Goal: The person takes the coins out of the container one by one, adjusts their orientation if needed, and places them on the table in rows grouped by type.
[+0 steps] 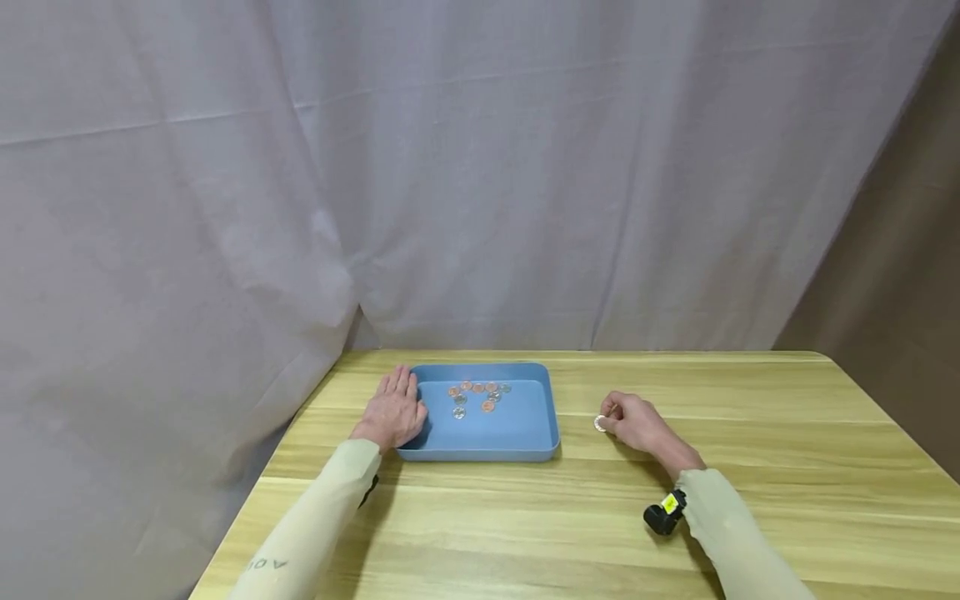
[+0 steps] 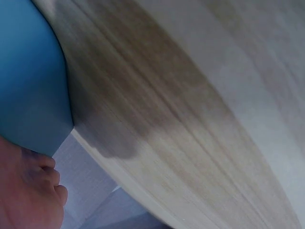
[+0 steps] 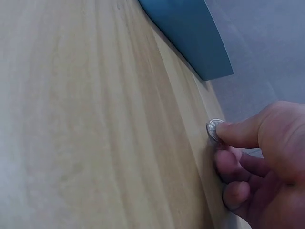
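Note:
A silver coin (image 3: 214, 129) is pinched between the thumb and fingers of my right hand (image 1: 633, 421), right of the blue tray (image 1: 480, 454). In the right wrist view the coin stands on edge, close over the wooden surface. My left hand (image 1: 393, 410) rests on the tray's left rim with its fingers straight and pointing away. Inside the tray lie several copper coins (image 1: 488, 407) and several silver coins (image 1: 459, 412), mostly toward its back half. The left wrist view shows the tray's outer wall (image 2: 33, 86) with the left hand's fingers (image 2: 52, 179) at its rim.
The tray stands on a wooden table (image 1: 525, 525) near its back edge. A grey curtain (image 1: 480, 183) hangs behind the table and along its left side. A black wrist camera (image 1: 663, 515) sits on the right forearm.

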The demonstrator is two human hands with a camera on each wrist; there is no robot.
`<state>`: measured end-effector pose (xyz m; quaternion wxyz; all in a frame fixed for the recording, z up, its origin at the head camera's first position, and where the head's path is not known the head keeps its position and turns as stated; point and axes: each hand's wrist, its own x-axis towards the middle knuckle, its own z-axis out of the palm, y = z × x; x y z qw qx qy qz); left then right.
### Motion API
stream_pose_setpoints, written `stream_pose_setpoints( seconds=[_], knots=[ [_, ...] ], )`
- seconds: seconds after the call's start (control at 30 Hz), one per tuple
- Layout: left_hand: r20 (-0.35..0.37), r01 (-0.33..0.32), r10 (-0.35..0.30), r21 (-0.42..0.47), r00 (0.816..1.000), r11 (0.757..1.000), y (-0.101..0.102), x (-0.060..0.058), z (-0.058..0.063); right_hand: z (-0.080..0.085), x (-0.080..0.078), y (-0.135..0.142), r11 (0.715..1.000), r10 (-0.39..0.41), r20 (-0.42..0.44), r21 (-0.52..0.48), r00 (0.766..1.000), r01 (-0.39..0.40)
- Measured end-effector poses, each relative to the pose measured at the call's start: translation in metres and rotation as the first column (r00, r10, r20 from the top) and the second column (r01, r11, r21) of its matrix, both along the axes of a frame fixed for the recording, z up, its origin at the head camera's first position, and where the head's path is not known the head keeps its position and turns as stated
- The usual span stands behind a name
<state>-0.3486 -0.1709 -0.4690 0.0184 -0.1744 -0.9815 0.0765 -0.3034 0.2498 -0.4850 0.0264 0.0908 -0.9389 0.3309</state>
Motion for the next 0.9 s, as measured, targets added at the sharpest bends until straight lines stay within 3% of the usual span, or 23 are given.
stream_pose_setpoints(
  seconds=[0.37,0.57,0.73,0.9],
  knots=[
    [-0.002,-0.005,0.005,-0.005,1.0,1.0,-0.0042,-0.0012,-0.0007,-0.0014,-0.0008,-0.0041,0.997,-0.019,-0.014,0.068,1.0,0.02],
    [-0.005,-0.009,0.009,0.001,1.0,1.0,-0.0013,-0.0017,-0.002,-0.0065,0.0009,-0.0011,0.996,-0.036,-0.067,0.075,0.997,0.041],
    [0.0,-0.015,0.015,-0.006,1.0,1.0,-0.0013,-0.0014,-0.0012,-0.0091,0.0026,-0.0006,0.997,-0.069,-0.068,0.019,0.995,0.071],
    [0.007,-0.013,0.014,-0.003,1.0,1.0,0.0001,-0.0014,-0.0014,-0.0081,0.0036,0.0,0.987,-0.139,0.016,-0.079,0.99,0.14]
  ],
)
